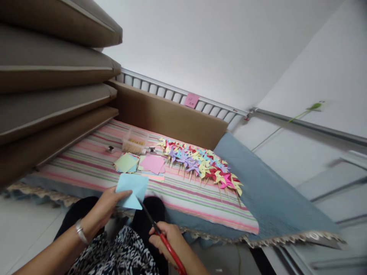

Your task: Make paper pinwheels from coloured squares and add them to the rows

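A square of light blue paper [132, 186] is pinched between the thumb and fingers of my left hand [110, 202], above the front edge of the bed. Red-handled scissors [169, 246] are gripped in my right hand [169, 241]. Their dark blades meet the lower right part of the blue paper, where a slit runs in from the corner. Just beyond the paper lie a stack of green and blue paper squares [126, 163] and a stack of pink paper squares [153, 163]. Many finished paper pinwheels [192, 164] on sticks lie in rows to the right.
A clear plastic box [133, 142] of thin sticks stands behind the paper stacks, with black binder clips [151, 149] near it. A striped cloth [94, 160] covers the bed. Brown cushions [57, 80] are piled at left; a brown board [166, 114] stands along the back.
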{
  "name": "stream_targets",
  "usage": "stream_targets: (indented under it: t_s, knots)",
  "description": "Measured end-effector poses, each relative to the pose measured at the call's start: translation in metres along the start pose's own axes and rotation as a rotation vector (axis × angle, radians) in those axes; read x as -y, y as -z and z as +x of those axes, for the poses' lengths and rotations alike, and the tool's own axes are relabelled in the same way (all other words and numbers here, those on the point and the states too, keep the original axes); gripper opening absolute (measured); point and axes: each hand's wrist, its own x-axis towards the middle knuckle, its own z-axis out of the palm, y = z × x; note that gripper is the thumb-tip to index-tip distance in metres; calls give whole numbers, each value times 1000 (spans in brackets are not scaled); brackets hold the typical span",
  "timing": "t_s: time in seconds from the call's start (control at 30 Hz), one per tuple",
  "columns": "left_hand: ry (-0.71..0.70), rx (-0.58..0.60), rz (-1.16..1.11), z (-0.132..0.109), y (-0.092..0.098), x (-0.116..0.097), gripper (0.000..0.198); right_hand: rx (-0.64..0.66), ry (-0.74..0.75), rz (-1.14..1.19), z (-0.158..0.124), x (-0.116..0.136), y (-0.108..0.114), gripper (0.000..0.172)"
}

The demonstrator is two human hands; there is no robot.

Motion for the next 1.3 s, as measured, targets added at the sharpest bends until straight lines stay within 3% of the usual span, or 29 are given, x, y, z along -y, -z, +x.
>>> stream_targets:
  t_s: [0.23,0.37,0.5,0.77,0.87,0.97,1.07,1.17,1.3]
  knots:
    - [30,-121,-79,20,34,8,35,-129,18,-267,12,-56,22,29]
    - [100,-175,-88,26,37,17,33,-221,37,-463,40,-76,34,41]
    - [153,-139,-83,31,34,26,32,-341,-16,-655,86,-71,42,38]
    - [212,-90,-31,36,35,40,36,-430,30,-631,194,-38,60,40]
    - [202,-123,-66,40,32,37,32,-408,57,-548,219,-33,67,41]
    - [170,-129,-79,44,27,28,29,-370,77,-399,223,-33,63,31]
    - [124,-94,-48,48,15,20,29,-304,89,-178,208,-32,50,32]
    - [97,-24,20,53,-2,20,31,-161,69,108,180,-28,37,51]
    - [97,56,193,60,-30,29,31,11,26,624,152,-22,38,51]
